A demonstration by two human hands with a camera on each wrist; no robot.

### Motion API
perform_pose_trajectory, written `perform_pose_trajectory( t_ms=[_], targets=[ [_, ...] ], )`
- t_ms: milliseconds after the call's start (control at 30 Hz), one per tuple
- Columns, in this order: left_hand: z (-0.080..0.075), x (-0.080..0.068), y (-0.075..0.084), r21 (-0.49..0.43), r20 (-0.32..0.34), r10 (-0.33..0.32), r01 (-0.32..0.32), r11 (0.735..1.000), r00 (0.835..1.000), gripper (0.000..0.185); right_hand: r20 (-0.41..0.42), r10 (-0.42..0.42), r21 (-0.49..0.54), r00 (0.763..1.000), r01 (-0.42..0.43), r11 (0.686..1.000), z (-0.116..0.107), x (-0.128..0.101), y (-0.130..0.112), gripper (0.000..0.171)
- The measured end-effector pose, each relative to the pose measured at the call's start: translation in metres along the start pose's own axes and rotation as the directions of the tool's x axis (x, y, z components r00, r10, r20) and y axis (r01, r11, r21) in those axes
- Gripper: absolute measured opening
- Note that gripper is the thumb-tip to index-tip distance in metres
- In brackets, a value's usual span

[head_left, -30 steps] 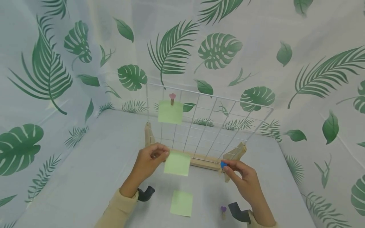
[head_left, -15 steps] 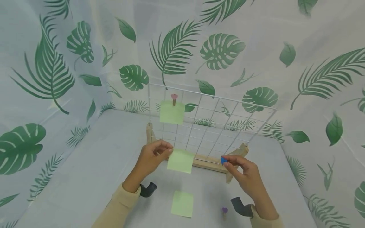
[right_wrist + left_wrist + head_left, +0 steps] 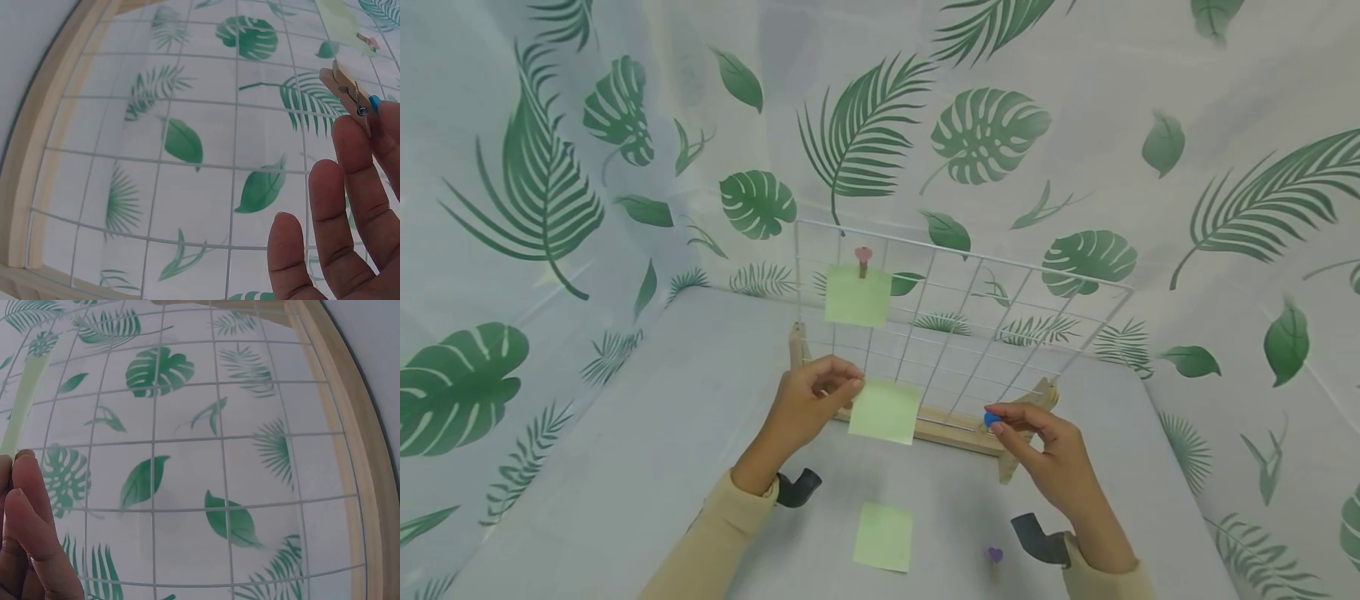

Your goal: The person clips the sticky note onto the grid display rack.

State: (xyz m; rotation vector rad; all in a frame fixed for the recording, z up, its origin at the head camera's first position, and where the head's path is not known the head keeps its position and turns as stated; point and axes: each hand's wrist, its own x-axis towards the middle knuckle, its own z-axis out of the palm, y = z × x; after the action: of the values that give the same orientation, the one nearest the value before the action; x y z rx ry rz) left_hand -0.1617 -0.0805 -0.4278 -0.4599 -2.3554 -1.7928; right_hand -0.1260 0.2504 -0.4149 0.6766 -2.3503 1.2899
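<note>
My left hand (image 3: 808,402) pinches a light green sticky note (image 3: 886,414) by its upper left corner, in front of the lower part of a white wire grid (image 3: 964,255). My right hand (image 3: 1047,447) pinches a small wooden clothespin (image 3: 347,94) with a blue ornament (image 3: 992,419) between thumb and index finger, near the grid's lower right. In the right wrist view its other fingers extend, spread apart. Higher on the grid, at the left, a second green note (image 3: 857,303) hangs from a clothespin with a pink heart (image 3: 863,256).
Another green note (image 3: 883,538) lies on the white table (image 3: 625,450), nearer the front. To its right lies a clothespin with a purple heart (image 3: 995,554). The grid stands on a wooden base (image 3: 958,436) with side feet. A leaf-patterned curtain (image 3: 880,75) surrounds the table.
The left hand has raised its sticky note slightly and moved it right, closer to the grid. The right hand with the blue clothespin has risen a little. The view has shifted slightly.
</note>
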Motion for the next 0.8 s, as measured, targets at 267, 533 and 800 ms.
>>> perform_pose_trajectory(
  t_ms=[267,533,800],
  targets=[
    [0.001,0.006,0.003,-0.026,0.0,0.017,-0.017,1.0,1.0,0.014,0.0,0.011,-0.006,1.0,-0.011,1.0,0.0,0.007,-0.005,0.027],
    [0.001,0.012,0.01,-0.041,0.0,0.02,-0.02,0.999,1.0,0.013,0.02,0.006,-0.025,1.0,-0.006,1.0,-0.001,0.012,-0.005,0.024],
    [0.0,0.016,0.017,-0.04,0.012,0.025,-0.025,0.999,1.0,0.014,0.044,0.044,-0.073,0.998,-0.041,0.996,-0.003,0.019,-0.012,0.02]
  ],
)
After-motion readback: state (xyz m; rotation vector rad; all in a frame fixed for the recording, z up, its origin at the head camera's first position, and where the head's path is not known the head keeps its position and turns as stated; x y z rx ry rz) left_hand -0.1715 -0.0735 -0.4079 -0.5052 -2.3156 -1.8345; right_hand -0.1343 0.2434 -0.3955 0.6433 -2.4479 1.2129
